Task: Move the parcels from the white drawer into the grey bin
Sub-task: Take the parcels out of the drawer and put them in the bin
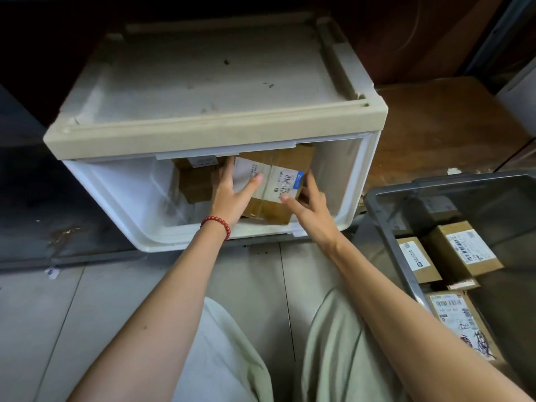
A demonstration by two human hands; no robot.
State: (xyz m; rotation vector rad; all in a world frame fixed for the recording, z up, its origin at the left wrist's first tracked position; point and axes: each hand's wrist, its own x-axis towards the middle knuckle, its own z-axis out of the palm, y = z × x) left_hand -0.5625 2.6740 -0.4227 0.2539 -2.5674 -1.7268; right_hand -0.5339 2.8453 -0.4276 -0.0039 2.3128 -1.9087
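The white drawer [139, 216] stands pulled open under its beige-topped unit [217, 82]. Inside it a cardboard parcel [278, 181] with a white barcode label lies tilted. My left hand [229, 195], with a red bead bracelet at the wrist, grips the parcel's left edge, thumb lying on the label. My right hand [313, 207] holds its right side, thumb near the label's lower corner. A second brown parcel [194, 181] sits behind my left hand, deeper in the drawer. The grey bin [385, 227] is on the floor to the right.
Three labelled cardboard parcels lie in the bin: one at the back [464, 250], a small one [417, 259] by the left wall, one nearest me [461, 320]. My knees are below on the grey tiled floor. A brown board lies behind the bin.
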